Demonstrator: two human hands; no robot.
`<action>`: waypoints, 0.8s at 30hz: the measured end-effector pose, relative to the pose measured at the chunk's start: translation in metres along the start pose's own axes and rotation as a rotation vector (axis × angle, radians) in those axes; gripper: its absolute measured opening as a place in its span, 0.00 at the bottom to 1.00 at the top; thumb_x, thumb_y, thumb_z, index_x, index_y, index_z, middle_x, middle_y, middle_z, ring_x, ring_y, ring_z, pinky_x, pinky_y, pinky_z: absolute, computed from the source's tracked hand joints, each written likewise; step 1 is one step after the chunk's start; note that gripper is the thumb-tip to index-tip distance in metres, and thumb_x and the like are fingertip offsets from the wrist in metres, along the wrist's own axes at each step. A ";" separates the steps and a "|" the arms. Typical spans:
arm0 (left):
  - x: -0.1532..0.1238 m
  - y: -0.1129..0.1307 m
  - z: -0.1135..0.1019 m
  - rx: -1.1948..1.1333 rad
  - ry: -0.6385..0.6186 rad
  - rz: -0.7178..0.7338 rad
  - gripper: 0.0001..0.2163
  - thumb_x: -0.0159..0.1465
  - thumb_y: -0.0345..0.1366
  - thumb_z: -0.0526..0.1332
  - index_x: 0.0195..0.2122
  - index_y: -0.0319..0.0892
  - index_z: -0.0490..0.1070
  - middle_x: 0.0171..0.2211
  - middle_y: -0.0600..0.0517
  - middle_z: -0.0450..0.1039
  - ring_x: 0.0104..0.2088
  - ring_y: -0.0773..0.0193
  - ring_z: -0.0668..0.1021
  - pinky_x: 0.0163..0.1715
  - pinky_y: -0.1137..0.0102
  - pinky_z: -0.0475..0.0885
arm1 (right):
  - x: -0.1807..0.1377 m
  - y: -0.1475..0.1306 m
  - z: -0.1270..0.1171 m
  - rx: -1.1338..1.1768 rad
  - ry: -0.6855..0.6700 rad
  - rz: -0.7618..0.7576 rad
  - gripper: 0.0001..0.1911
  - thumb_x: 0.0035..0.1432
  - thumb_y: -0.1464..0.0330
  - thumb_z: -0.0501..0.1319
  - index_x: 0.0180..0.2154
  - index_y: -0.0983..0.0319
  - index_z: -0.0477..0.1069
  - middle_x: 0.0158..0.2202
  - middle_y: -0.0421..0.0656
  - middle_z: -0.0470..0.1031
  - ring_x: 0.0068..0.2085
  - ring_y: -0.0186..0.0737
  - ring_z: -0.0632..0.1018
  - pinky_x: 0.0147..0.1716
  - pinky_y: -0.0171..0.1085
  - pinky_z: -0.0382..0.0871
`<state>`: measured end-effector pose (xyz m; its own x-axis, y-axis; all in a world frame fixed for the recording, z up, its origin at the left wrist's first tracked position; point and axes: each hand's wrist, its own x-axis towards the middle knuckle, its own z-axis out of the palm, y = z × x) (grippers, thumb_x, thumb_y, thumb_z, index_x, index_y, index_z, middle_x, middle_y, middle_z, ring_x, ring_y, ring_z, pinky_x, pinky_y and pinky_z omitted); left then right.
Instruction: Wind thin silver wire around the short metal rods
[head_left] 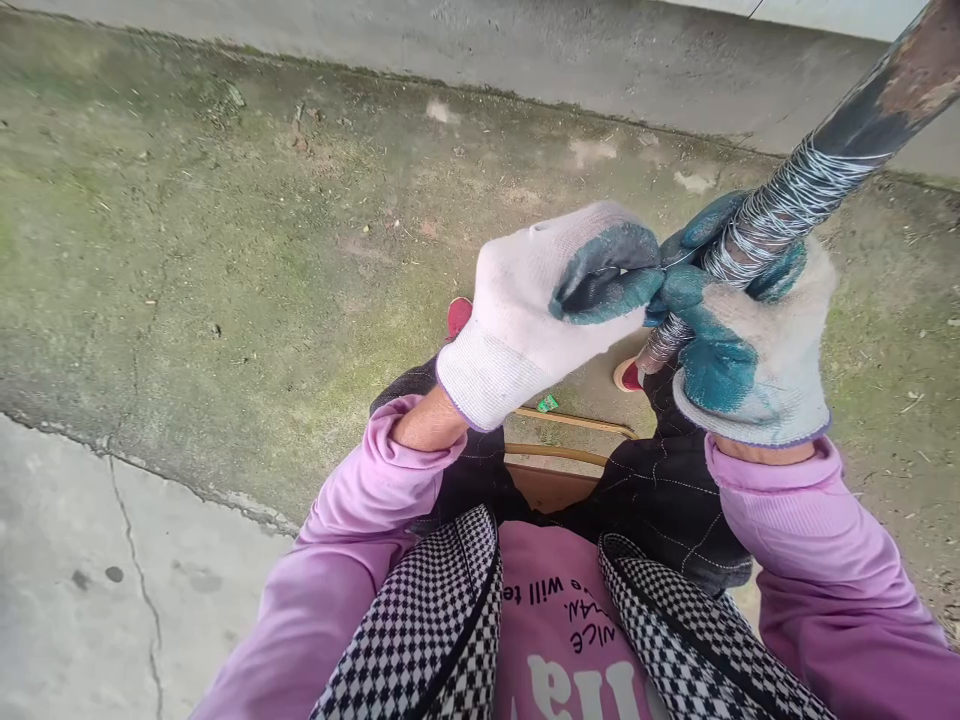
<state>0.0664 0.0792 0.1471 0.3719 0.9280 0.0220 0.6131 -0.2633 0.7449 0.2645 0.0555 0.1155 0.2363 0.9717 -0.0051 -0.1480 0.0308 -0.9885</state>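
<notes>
A dark, rusty metal pole [900, 95] slants down from the upper right between my knees. Thin silvery wire [806, 195] is wound in many loose turns round its middle, with more turns lower down. My right hand [757, 350], in a white glove with a teal coating, is closed round the wrapped section, thumb toward my left hand. In a matching glove, my left hand [555, 290] pinches a fine strand of wire [681, 266] just left of the pole. The two hands almost touch, and the fingertips hide the strand's end.
Seated, I have my dark-trousered knees [682, 480] apart, with red shoes [628, 376] below. Part of a brown seat frame [559, 452] shows between my legs. A small green wrapper [547, 403] lies on the mossy ground [262, 250]. A concrete ledge [450, 50] runs behind.
</notes>
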 end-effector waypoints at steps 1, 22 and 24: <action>0.000 0.002 -0.001 -0.034 -0.003 -0.027 0.11 0.80 0.43 0.70 0.57 0.56 0.93 0.49 0.45 0.95 0.51 0.42 0.93 0.52 0.49 0.89 | -0.001 0.000 0.001 -0.014 0.006 -0.011 0.18 0.56 0.56 0.92 0.37 0.53 0.88 0.36 0.38 0.82 0.29 0.37 0.80 0.20 0.34 0.70; -0.001 0.020 -0.010 -0.222 -0.078 -0.181 0.14 0.82 0.49 0.74 0.61 0.50 0.93 0.57 0.41 0.94 0.57 0.38 0.93 0.55 0.39 0.90 | -0.006 -0.005 0.004 0.031 -0.019 -0.025 0.20 0.60 0.50 0.92 0.40 0.51 0.90 0.36 0.40 0.84 0.28 0.46 0.88 0.17 0.37 0.71; -0.003 0.016 -0.009 -0.217 -0.067 -0.145 0.14 0.83 0.49 0.73 0.61 0.52 0.93 0.56 0.43 0.95 0.58 0.38 0.92 0.55 0.40 0.90 | -0.002 -0.003 0.001 0.005 -0.008 -0.048 0.19 0.59 0.50 0.92 0.40 0.52 0.91 0.35 0.39 0.84 0.28 0.43 0.85 0.19 0.39 0.72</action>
<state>0.0688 0.0745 0.1644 0.3408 0.9306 -0.1339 0.5023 -0.0599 0.8626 0.2632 0.0534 0.1188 0.2354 0.9709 0.0440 -0.1412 0.0790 -0.9868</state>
